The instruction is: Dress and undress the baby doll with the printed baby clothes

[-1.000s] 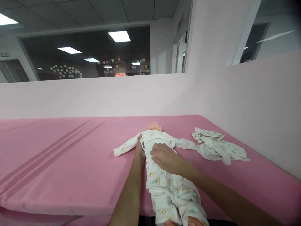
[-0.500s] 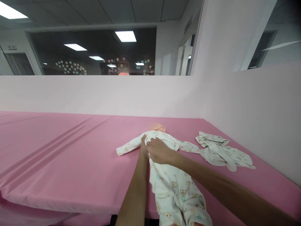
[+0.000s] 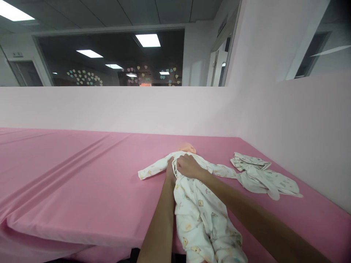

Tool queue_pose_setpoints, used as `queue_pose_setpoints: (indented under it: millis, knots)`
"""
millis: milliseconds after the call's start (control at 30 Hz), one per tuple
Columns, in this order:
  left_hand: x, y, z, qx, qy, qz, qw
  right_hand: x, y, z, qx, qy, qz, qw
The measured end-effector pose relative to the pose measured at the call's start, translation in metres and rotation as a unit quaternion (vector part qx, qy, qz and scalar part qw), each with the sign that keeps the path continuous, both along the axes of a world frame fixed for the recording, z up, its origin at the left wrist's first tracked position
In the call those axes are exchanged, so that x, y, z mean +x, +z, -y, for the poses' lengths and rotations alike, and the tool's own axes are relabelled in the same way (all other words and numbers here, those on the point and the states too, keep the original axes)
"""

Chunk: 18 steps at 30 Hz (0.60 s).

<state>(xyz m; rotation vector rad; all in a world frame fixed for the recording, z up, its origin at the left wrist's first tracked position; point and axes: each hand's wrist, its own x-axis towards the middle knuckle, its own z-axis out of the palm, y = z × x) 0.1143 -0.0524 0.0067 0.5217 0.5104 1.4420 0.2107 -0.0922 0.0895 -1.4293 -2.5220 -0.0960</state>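
A baby doll lies face up on the pink-covered surface, its head away from me. It wears a white long-sleeved baby outfit with a small bear print, sleeves spread to both sides. At the chest my right hand is closed in a fist on the outfit's front cloth. Just left of it, my left hand grips the cloth at the side of the chest, thumb up and the other fingers mostly hidden. Both hands are close together below the doll's neck.
Folded white baby clothes lie to the right, touching the doll's right-hand sleeve end. The pink sheet has creases at left and a front edge near me. A white wall stands behind, with another along the right side.
My right hand has shifted slightly right and away from me across the chest, still gripping the cloth. The cloth below has moved a little, and the view has shifted slightly.
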Motion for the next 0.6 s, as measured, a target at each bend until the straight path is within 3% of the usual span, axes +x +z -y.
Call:
queue_pose_setpoints:
  millis: [200,333,467,600]
  knots:
    - [0.001,0.005,0.005,0.002,-0.053,0.01,0.999,0.029,-0.01,0.027,0.008,-0.001,-0.078,0.997]
    - [0.004,0.008,0.006,-0.012,-0.092,0.002,0.996,0.052,-0.01,0.035,-0.047,0.006,-0.163,0.986]
    - [0.005,0.011,0.008,-0.011,-0.099,-0.01,0.995,0.063,-0.006,0.035,-0.079,0.012,-0.176,0.981]
    - [0.005,0.013,0.012,-0.011,-0.088,-0.02,0.996,0.094,-0.022,0.037,-0.135,-0.008,-0.261,0.956]
